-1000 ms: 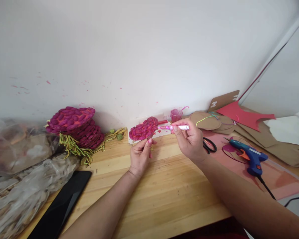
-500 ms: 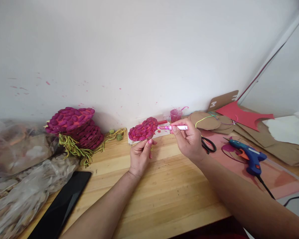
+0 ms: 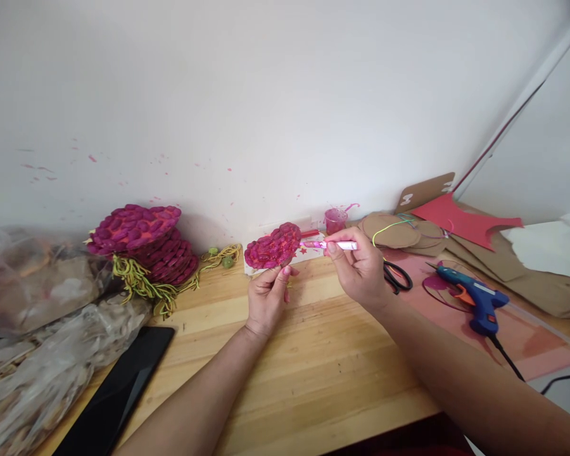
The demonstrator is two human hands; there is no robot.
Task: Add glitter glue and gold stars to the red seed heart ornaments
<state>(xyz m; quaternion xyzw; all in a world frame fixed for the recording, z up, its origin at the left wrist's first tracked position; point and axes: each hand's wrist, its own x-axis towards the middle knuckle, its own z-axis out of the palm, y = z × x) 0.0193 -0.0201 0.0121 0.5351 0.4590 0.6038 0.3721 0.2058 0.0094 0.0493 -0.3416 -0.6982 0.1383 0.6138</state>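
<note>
My left hand pinches the lower edge of a round piece covered in magenta-painted, shell-like lumps, tilted above the table. Between the thumb and fingers of my right hand is a paintbrush with a white handle stained pink. Its tip is at the right edge of the painted piece; whether it touches I cannot tell. Behind my right hand stands a small plastic cup with pink paint. A white sheet with red stars lies behind the painted piece.
Several similar magenta pieces are stacked at left, with yellow-green yarn. Plastic bags and a black phone-like slab lie nearer. At right are black scissors, a blue glue gun, cardboard discs and red paper.
My right hand and the brush have shifted very slightly left. The left hand holds the painted piece in nearly the same place.
</note>
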